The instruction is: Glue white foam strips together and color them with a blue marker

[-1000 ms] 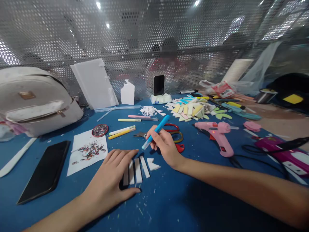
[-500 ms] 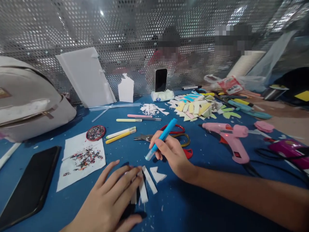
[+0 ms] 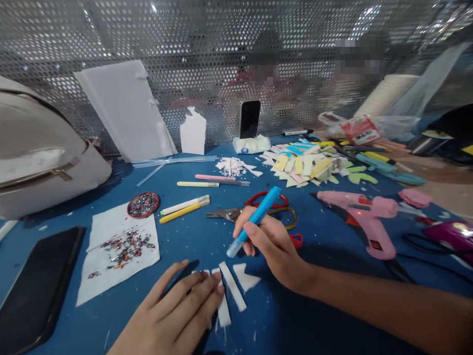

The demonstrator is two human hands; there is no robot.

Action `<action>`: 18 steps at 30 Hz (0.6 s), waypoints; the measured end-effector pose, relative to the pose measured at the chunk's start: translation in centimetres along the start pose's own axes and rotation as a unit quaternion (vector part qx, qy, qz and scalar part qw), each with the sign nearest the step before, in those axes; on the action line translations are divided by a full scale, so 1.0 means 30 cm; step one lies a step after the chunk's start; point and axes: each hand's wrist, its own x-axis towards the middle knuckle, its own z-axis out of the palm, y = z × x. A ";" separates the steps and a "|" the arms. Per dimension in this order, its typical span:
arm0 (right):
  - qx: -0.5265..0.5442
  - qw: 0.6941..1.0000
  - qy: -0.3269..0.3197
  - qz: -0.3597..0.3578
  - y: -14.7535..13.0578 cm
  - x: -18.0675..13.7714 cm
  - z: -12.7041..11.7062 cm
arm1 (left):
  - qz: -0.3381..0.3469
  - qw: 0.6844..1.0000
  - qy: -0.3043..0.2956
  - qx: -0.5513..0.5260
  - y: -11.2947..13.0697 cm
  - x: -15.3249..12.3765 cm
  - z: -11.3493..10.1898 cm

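My right hand (image 3: 271,246) grips a blue pen-shaped tool (image 3: 254,220), its pale tip pointing down-left just above the blue table (image 3: 318,305). My left hand (image 3: 177,310) lies flat with fingers stretched out, pressing on several white strips (image 3: 232,286) of foam. A small white triangular offcut (image 3: 247,279) lies just right of the strips, below the tool's tip. Scissors with red handles (image 3: 258,207) lie behind my right hand.
A pink glue gun (image 3: 364,217) lies at right, a heap of coloured foam pieces (image 3: 303,165) behind. A glitter dish (image 3: 143,204), white paper (image 3: 118,249), markers (image 3: 185,206), a black phone (image 3: 35,286) and a grey bag (image 3: 40,158) sit left. People show behind the mesh wall.
The view has tilted up, so my hands sit lower in frame. My left hand slid back toward me over the strips. My right hand keeps hold of the blue tool.
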 end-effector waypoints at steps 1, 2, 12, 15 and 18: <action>0.001 1.000 0.000 0.000 0.000 0.000 0.000 | -0.001 1.000 -0.003 -0.003 0.000 0.001 -0.003; 0.002 1.000 0.000 -0.001 0.001 0.000 0.001 | -0.001 1.000 -0.006 -0.005 -0.001 0.001 -0.006; 0.006 1.000 -0.004 0.001 0.005 -0.002 0.000 | 0.018 0.999 0.031 0.029 0.008 -0.002 0.016; 0.010 1.000 -0.006 0.001 0.006 0.001 0.001 | 0.000 0.998 0.062 0.014 0.017 0.003 0.024; 0.014 1.000 -0.005 0.000 0.006 0.003 0.003 | -0.008 0.999 0.034 0.000 0.020 0.003 0.024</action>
